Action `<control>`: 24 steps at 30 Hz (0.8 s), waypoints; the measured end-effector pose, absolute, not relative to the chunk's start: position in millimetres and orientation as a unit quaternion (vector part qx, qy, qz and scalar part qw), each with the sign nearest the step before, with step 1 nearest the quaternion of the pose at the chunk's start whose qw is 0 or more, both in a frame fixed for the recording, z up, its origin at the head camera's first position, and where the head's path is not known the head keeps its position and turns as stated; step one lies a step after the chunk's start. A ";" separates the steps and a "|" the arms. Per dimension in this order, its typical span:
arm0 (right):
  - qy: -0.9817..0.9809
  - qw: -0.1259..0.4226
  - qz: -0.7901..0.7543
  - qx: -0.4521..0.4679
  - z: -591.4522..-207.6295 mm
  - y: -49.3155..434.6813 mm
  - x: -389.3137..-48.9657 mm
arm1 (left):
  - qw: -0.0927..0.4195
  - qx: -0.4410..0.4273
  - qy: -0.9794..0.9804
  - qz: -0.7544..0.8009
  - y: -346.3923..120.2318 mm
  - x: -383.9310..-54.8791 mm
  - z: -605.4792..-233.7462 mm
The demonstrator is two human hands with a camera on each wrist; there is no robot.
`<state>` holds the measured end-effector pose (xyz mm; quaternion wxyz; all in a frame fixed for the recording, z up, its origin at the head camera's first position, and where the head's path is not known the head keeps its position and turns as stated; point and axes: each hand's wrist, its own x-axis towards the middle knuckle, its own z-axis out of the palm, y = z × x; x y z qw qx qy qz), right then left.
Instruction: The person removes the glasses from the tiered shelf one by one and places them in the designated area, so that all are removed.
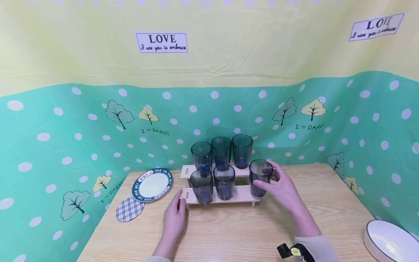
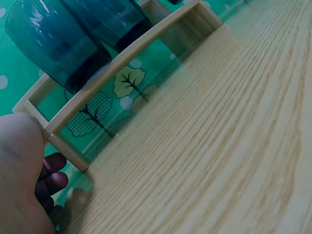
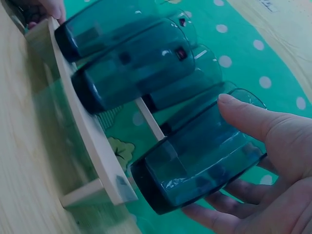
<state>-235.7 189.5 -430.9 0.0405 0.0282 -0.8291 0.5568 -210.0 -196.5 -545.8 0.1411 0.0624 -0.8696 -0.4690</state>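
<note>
My right hand (image 1: 283,187) grips a dark tinted drinking glass (image 1: 260,179), thumb on the near side and fingers round the far side. The base of this glass is close over the right end of the front wooden rack (image 1: 240,197). Two matching glasses (image 1: 224,182) stand side by side on that rack. At its left end, my left hand (image 1: 174,215) holds the rack, thumb and fingers about the corner; in the left wrist view the fingers (image 2: 52,183) curl by the rack's leg. Three more glasses (image 1: 221,151) stand on the rear rack (image 1: 187,171).
Left of the racks lies a white plate (image 1: 154,185) with a dark patterned rim, overlapping a checked round coaster (image 1: 129,210). A white dish (image 1: 389,240) with a dark rim is at the right edge of the wooden table (image 1: 226,233). A green dotted cloth (image 1: 209,120) hangs close behind.
</note>
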 end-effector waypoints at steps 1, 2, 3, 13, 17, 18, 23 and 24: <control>-0.829 0.042 0.556 0.025 -430.5 191.5 -235.6 | 0.141 0.063 -0.870 -0.468 -196.6 -209.7 -545.8; -0.829 0.043 0.556 0.022 -430.4 193.4 -235.8 | 0.140 0.065 -0.870 -0.467 -196.7 -209.5 -545.9; -0.830 0.043 0.556 0.018 -430.4 195.2 -235.9 | 0.140 0.065 -0.871 -0.467 -196.9 -209.3 -546.0; -0.831 0.052 0.554 -0.026 -434.4 206.2 -240.7 | 0.136 0.064 -0.867 -0.475 -197.0 -209.0 -545.9; -0.825 0.055 0.560 -0.044 -438.9 207.4 -243.5 | 0.141 0.056 -0.867 -0.476 -197.1 -209.7 -546.6; -0.824 0.057 0.561 -0.047 -440.3 207.5 -244.5 | 0.142 0.055 -0.867 -0.475 -197.2 -209.9 -546.9; -0.812 0.073 0.576 -0.066 -447.9 206.3 -249.0 | 0.146 0.052 -0.869 -0.470 -197.6 -209.5 -546.6; -0.809 0.078 0.579 -0.069 -449.4 205.8 -249.8 | 0.146 0.052 -0.869 -0.470 -197.7 -209.3 -546.3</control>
